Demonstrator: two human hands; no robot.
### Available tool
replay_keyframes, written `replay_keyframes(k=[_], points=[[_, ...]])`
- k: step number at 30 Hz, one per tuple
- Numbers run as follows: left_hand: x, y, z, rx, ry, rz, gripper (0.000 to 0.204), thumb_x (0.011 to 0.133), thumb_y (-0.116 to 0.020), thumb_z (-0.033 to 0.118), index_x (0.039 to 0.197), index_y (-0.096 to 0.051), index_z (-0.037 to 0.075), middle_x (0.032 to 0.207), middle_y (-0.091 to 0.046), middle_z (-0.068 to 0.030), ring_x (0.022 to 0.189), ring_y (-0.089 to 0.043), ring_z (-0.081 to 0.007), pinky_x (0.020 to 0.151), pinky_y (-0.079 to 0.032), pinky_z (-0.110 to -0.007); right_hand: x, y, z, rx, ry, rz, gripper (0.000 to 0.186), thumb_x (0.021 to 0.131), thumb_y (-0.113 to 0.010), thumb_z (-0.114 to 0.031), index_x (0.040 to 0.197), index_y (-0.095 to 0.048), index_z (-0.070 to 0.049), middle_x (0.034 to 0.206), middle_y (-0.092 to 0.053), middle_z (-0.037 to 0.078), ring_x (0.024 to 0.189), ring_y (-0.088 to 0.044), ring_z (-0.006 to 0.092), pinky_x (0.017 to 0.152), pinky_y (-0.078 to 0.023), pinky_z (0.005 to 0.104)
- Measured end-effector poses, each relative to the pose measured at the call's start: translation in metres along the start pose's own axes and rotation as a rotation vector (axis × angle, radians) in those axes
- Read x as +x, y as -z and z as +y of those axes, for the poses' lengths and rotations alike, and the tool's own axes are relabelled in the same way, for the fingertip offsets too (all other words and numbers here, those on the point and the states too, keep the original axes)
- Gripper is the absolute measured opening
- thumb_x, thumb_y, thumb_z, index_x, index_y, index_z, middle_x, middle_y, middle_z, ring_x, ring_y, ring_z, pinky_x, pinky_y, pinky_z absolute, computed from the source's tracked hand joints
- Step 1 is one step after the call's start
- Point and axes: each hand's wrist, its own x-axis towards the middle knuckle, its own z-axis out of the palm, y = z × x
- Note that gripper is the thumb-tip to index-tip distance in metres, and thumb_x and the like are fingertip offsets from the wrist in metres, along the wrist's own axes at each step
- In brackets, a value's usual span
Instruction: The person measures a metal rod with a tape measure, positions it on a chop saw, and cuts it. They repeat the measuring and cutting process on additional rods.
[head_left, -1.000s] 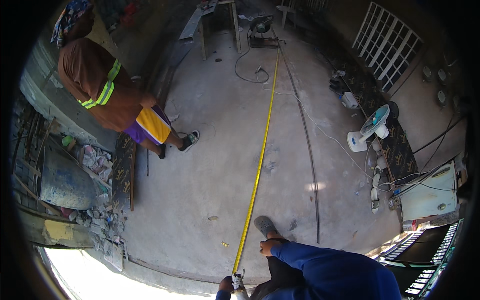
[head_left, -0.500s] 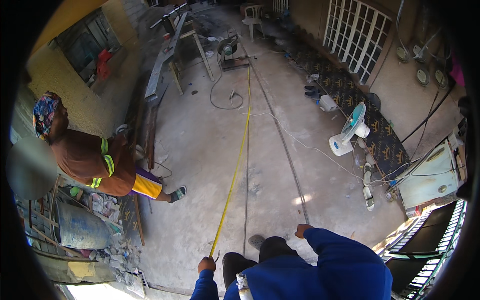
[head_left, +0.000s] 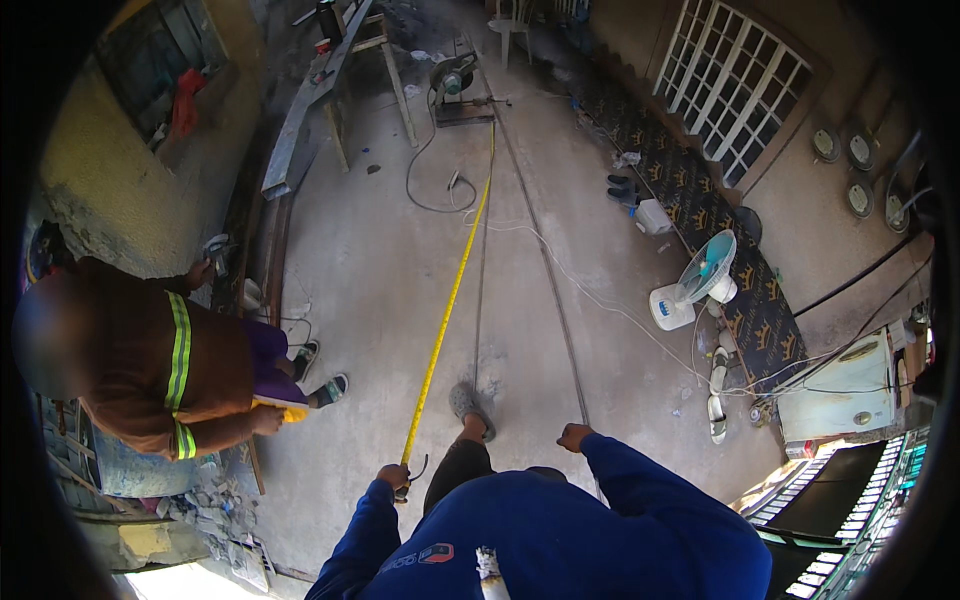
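My left hand point(head_left: 392, 481) is closed around the end of a yellow tape measure point(head_left: 440, 335), whose blade stretches far across the floor to the cut-off saw point(head_left: 455, 85). A dark curved strap or hook sticks out beside that hand. My right hand point(head_left: 573, 437) is closed on a long thin metal bar point(head_left: 548, 262), which runs from near the saw back past my fist. Between the two, a second thin bar point(head_left: 479, 300) lies on the concrete. My clog-shod foot point(head_left: 468, 408) stands close to its near end.
At left stands a co-worker point(head_left: 150, 350) in a brown top with reflective bands, holding a grey tool. A metal beam point(head_left: 310, 110) rests on a wooden trestle. Along the right are a fan point(head_left: 700, 285), white shoes point(head_left: 717, 400) and a white cable point(head_left: 600, 300) crossing the floor.
I have stepped forward, and my clog-shod foot now shows ahead of me. Both hands keep their hold. The co-worker appears closer, with a lowered hand and a grey tool now visible.
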Motion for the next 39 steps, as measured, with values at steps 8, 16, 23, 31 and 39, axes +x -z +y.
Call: replay_keyframes(k=[8,16,23,31,39], points=[[0.084,0.116,0.22,-0.326,0.213,0.062,0.022,0.098,-0.057,0.029,0.097,-0.065,0.009,0.079,-0.067,-0.0106,0.06,-0.063,-0.0262,0.056,-0.06,-0.056,0.052,0.144,-0.027,0.4,-0.097,0.102,0.041,0.085,-0.07,-0.045,0.105,-0.069,-0.009,0.104,-0.073,0.018,0.103,-0.069,0.0371,0.092,-0.054,0.0433],[0.178,0.25,0.391,1.052,-0.162,0.245,0.025,0.084,-0.068,0.024,0.098,-0.076,0.005,0.096,-0.076,-0.017,0.09,-0.074,-0.0313,0.079,-0.059,-0.044,-0.012,0.071,0.134,0.342,-0.71,-0.241,0.032,0.101,-0.055,-0.029,0.126,-0.069,-0.015,0.117,-0.073,0.012,0.109,-0.069,0.0306,0.098,-0.054,0.044],[0.149,0.203,0.418,-0.007,0.152,0.123,0.04,0.105,-0.047,0.039,0.106,-0.067,0.004,0.08,-0.067,-0.0109,0.062,-0.066,-0.0249,0.057,-0.06,-0.049,0.063,0.121,0.181,0.18,-0.279,-0.337,0.038,0.095,-0.056,-0.041,0.113,-0.074,-0.012,0.11,-0.073,0.017,0.105,-0.069,0.0342,0.094,-0.054,0.0467],[0.164,0.202,0.553,-0.348,0.427,0.028,0.027,0.102,-0.055,0.039,0.104,-0.065,0.014,0.087,-0.065,-0.0069,0.07,-0.062,-0.0263,0.07,-0.057,-0.062,0.341,0.546,0.254,0.315,-0.158,0.395,0.028,0.09,-0.073,-0.035,0.087,-0.066,-0.008,0.075,-0.071,0.01,0.065,-0.068,0.024,0.063,-0.055,0.0386],[0.269,0.281,0.663,0.403,0.079,0.027,0.036,0.096,-0.062,0.035,0.104,-0.07,0.001,0.091,-0.072,-0.0169,0.078,-0.072,-0.031,0.072,-0.06,-0.048,0.503,0.826,0.206,0.766,-0.022,0.696,0.021,0.092,-0.069,-0.026,0.102,-0.067,-0.007,0.079,-0.072,0.008,0.069,-0.068,0.0173,0.065,-0.056,0.0342]])
